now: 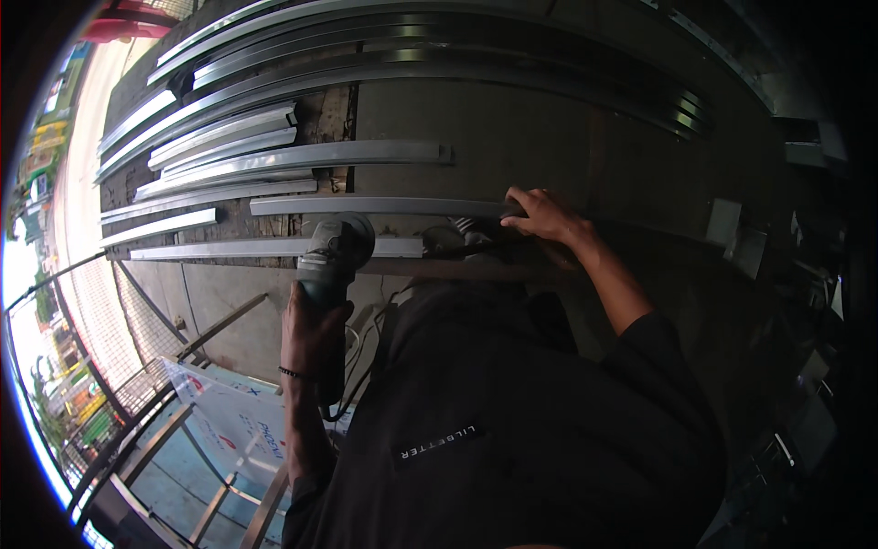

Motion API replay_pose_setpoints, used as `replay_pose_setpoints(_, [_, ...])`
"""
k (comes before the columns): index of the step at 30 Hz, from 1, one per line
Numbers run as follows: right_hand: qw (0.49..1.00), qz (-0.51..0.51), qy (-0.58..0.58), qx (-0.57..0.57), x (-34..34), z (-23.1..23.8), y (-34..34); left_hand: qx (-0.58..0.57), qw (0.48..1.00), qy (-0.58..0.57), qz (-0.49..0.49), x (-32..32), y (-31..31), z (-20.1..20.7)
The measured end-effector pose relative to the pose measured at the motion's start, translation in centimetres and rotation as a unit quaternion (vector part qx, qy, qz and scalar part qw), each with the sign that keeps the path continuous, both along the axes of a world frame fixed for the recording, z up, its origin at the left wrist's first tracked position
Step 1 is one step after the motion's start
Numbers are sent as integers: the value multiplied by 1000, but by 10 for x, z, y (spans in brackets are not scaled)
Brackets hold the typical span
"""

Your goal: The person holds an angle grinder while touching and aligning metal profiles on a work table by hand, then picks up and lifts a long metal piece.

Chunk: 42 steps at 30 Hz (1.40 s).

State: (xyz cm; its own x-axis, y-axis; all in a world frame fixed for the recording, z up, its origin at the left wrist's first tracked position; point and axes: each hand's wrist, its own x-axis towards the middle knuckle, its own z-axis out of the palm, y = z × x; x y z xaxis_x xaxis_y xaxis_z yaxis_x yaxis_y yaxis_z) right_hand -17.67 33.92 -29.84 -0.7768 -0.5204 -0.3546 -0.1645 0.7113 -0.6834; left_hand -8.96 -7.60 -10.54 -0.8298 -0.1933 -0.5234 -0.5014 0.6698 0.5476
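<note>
An angle grinder (322, 273) with a dark green body is gripped in my left hand (309, 331), which wears a dark bead bracelet. Its round head is up and lies over a grey metal bar (219, 248) at the bench's near edge; I cannot tell whether the disc touches metal. My right hand (544, 216) closes round the right end of another narrow metal bar (384, 206), fingers over the top and thumb on the near side. That bar lies sideways just beyond the grinder. From the grinder a cord (352, 384) hangs down beside my body.
Several long metal profiles (302, 156) lie side by side on dark wooden boards (325, 119) beyond my hands. Low at the left stand a film-covered sheet (233, 421) and a metal frame (215, 512). Mesh fencing (119, 320) runs along the far left. Boxy pieces (736, 236) sit at the right.
</note>
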Motion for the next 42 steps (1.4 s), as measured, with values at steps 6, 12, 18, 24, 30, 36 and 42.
replay_pose_setpoints(6, [991, -65, -86, 81, 6, 11, 46, 10, 999, -16, 28, 27, -19, -5])
replay_pose_setpoints(12, [990, -39, -104, 84, 4, 19, 46, 27, 999, 0, -22, 28, -29, -22])
replay_pose_setpoints(18, [985, -7, 172, 18, 35, 20, -5, 23, 998, 23, -61, 20, -3, -9])
replay_pose_setpoints(24, [959, -12, 275, -59, 30, -3, -68, -19, 999, 44, -20, 15, 24, 0])
replay_pose_setpoints(30, [970, -3, 225, -95, 1, -20, -136, -31, 995, 67, 68, 23, 9, 0])
replay_pose_setpoints(36, [997, -17, 13, -80, -20, -43, -132, -24, 994, 68, 80, 21, -2, -1])
replay_pose_setpoints(42, [980, 1, 196, 33, -5, -17, 22, -54, 991, 23, 121, 34, -17, -13])
